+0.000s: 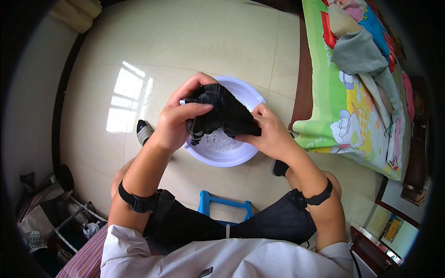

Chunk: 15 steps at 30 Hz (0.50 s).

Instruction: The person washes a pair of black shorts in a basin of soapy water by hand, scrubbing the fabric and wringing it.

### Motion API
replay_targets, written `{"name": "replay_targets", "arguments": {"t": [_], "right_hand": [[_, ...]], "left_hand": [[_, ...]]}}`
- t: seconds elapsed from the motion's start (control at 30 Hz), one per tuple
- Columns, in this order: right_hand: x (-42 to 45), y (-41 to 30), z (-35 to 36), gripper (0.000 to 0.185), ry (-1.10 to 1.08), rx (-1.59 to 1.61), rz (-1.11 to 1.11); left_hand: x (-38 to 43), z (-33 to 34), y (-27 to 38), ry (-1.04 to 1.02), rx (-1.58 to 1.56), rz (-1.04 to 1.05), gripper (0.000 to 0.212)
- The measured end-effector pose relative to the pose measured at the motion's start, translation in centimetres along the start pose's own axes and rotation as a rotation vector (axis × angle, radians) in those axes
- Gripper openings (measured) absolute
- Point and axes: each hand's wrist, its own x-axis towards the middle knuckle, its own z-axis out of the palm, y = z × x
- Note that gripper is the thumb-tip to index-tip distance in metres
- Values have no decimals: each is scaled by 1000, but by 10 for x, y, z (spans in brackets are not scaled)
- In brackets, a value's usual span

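A bunched black cloth garment (222, 107) is stretched between my hands above a pale lavender plastic basin (222, 162). My left hand (184, 113) grips its left end, thumb across the top; a light grey part hangs beneath. My right hand (266, 128) pinches the right end between thumb and fingers. Sudsy water (220, 140) shows in the basin below the cloth. The basin stands on the floor between my feet, and part of it is hidden by the garment and hands.
A blue plastic stool (226, 201) is beneath me. To the right is a bed with a green cartoon-print sheet (318, 128) and clothes (359, 52) on it. A metal rack (66, 239) with bags stands at lower left. Pale floor tiles (208, 38) extend beyond the basin.
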Motion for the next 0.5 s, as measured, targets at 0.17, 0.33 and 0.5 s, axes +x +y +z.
{"name": "replay_targets", "arguments": {"t": [0.17,0.33,0.5], "right_hand": [[2,18,-4,28,106,64,-8],[2,5,-5,33,182,109,47],[3,-6,-9,34,208,109,2]], "left_hand": [[4,-3,5,165,260,-114,26],[1,-10,1,148,717,-150,30],[0,-24,-13,105,1125,-87,32]]}}
